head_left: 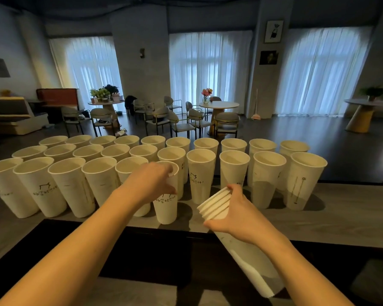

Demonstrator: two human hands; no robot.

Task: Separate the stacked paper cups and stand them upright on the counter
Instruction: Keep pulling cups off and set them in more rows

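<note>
Cup point(165, 208) near counter point(341, 219) front edge

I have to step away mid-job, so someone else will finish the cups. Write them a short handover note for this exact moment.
Left hand: grip closed on the rim of a tall white paper cup, standing upright at the near edge of the grey wooden counter.
Right hand: holds the tilted stack of nested white paper cups, rims toward the left hand.
Done: three rows of separated white cups stand upright.
Left: release this cup, then separate and stand the few remaining in the stack.
</note>
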